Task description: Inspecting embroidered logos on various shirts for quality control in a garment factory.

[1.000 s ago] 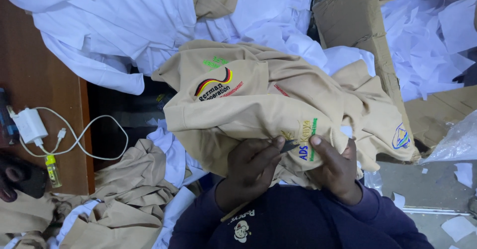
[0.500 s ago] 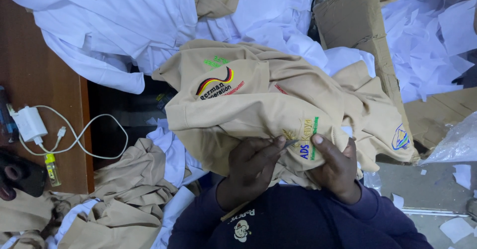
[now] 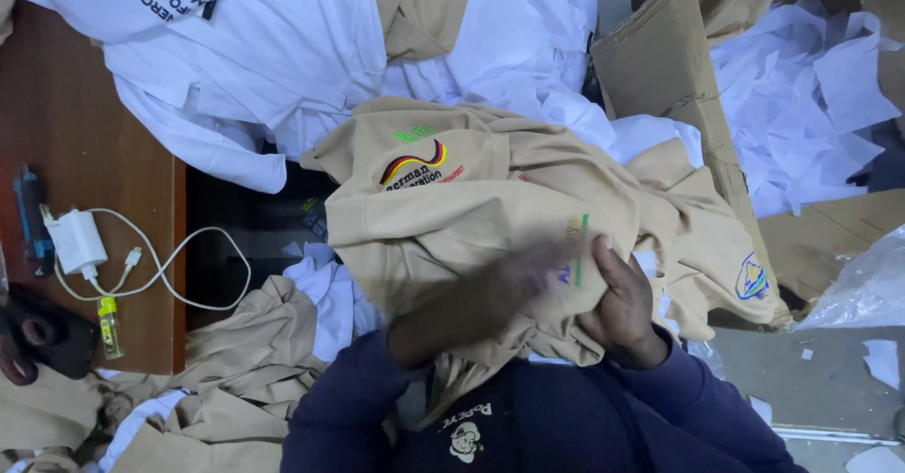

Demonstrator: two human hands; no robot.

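A crumpled beige shirt [image 3: 490, 199] with embroidered colour patches lies over my lap and the pile in front of me. My right hand [image 3: 622, 308] grips a fold of it at its lower edge, thumb on top. My left hand [image 3: 514, 284] is blurred with motion and lies across the same fold beside the right hand; its fingers seem to be on the cloth, but its hold is unclear. My dark blue sleeves [image 3: 528, 416] fill the lower middle.
White shirts [image 3: 283, 49] are heaped behind. More beige garments [image 3: 226, 379] lie at lower left. A brown wooden table [image 3: 85, 199] at left carries a white charger with cable [image 3: 80, 242]. A cardboard box [image 3: 679, 86] with white paper [image 3: 801, 86] stands at right.
My left hand has swept sideways across the fold and is now blurred. The right hand holds the same spot. The shirt has barely shifted.
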